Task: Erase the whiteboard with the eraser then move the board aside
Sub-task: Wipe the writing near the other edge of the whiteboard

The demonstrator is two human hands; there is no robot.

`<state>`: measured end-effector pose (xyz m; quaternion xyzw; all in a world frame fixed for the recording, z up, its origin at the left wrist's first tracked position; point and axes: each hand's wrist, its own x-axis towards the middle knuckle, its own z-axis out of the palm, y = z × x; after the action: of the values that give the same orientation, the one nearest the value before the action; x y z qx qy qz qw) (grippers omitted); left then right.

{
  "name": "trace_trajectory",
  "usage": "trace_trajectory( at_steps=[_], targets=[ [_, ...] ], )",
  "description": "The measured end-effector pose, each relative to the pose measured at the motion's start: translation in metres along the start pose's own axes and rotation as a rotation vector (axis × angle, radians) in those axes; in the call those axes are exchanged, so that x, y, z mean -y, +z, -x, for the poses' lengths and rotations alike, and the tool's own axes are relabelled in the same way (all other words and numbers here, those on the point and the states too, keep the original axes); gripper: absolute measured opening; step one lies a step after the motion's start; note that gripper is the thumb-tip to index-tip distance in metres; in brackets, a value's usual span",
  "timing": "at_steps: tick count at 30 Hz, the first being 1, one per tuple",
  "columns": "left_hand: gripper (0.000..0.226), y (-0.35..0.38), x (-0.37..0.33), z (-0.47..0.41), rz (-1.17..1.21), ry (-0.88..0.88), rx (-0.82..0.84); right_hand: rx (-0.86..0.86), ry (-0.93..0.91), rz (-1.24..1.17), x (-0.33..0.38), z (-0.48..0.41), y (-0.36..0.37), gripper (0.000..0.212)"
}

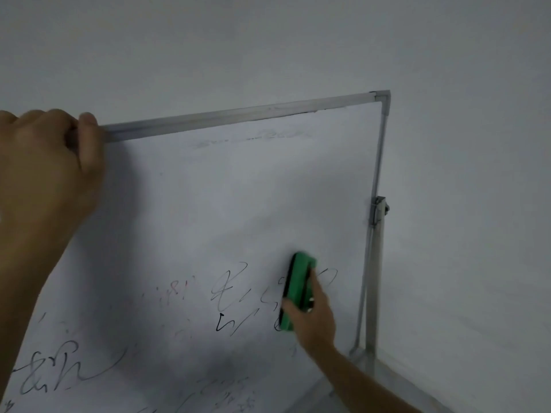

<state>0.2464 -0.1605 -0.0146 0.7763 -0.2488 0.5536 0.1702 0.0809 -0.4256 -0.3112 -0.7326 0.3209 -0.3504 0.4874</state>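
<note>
A whiteboard (238, 204) in a grey metal frame fills most of the view, tilted back toward the wall. Its upper part is wiped pale; black and faint red scribbles cover the lower part. My left hand (50, 162) grips the top frame rail at the left. My right hand (310, 317) holds a green eraser (298, 290) with a black pad pressed flat on the board among the scribbles at lower right.
A plain grey-white wall (462, 144) stands behind and to the right of the board. The stand's metal upright and clamp (378, 210) run down the board's right edge to a base rail (396, 380) at the floor.
</note>
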Motion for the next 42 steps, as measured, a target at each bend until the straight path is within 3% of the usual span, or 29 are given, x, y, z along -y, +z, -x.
trace_trajectory(
  at_steps=[2,6,9,12,15,20,22,24,28,31,33,35,38,40,42],
  targets=[
    [0.037,-0.022,-0.040,-0.011,0.163,-0.116,0.010,-0.087,0.183,-0.118,-0.008,-0.066,-0.038,0.089],
    [0.048,-0.028,-0.071,-0.019,0.188,-0.040,0.099,-0.117,0.343,-0.310,-0.012,-0.128,-0.083,0.078],
    [0.057,-0.010,-0.109,-0.030,0.129,0.094,0.056,-0.141,0.215,-0.250,-0.007,-0.090,-0.040,0.077],
    [0.058,0.008,-0.155,-0.039,0.074,0.191,0.043,-0.003,0.030,-0.148,-0.003,-0.010,0.007,0.089],
    [0.056,0.027,-0.166,-0.047,0.094,0.160,0.016,0.065,-0.036,-0.085,-0.011,-0.018,0.001,0.090],
    [0.057,0.041,-0.161,-0.048,0.040,0.170,-0.048,-0.172,0.195,-0.321,-0.021,-0.152,-0.066,0.097],
    [0.059,0.042,-0.164,-0.049,0.025,0.162,-0.067,-0.212,0.234,-0.398,-0.021,-0.164,-0.066,0.089],
    [0.060,0.044,-0.165,-0.049,0.024,0.152,-0.077,-0.220,0.204,-0.277,-0.020,-0.138,-0.041,0.088],
    [0.063,0.046,-0.162,-0.049,0.005,0.135,-0.084,0.031,-0.082,-0.012,-0.025,-0.033,0.012,0.098],
    [0.063,0.047,-0.163,-0.046,0.017,0.154,-0.082,0.157,-0.244,0.179,-0.039,-0.027,-0.005,0.101],
    [0.063,0.047,-0.162,-0.045,0.018,0.151,-0.091,0.009,-0.214,0.187,-0.055,-0.069,-0.025,0.094],
    [0.063,0.048,-0.160,-0.045,0.000,0.147,-0.092,-0.149,-0.044,0.096,-0.063,-0.120,-0.046,0.093],
    [0.062,0.050,-0.161,-0.045,-0.004,0.144,-0.097,-0.230,0.137,-0.014,-0.057,-0.151,-0.052,0.093],
    [0.063,0.051,-0.161,-0.045,-0.010,0.133,-0.105,-0.241,0.086,0.006,-0.043,-0.126,-0.025,0.092],
    [0.063,0.052,-0.161,-0.046,-0.010,0.115,-0.113,-0.176,-0.143,0.071,-0.031,-0.071,0.007,0.091]
  ],
)
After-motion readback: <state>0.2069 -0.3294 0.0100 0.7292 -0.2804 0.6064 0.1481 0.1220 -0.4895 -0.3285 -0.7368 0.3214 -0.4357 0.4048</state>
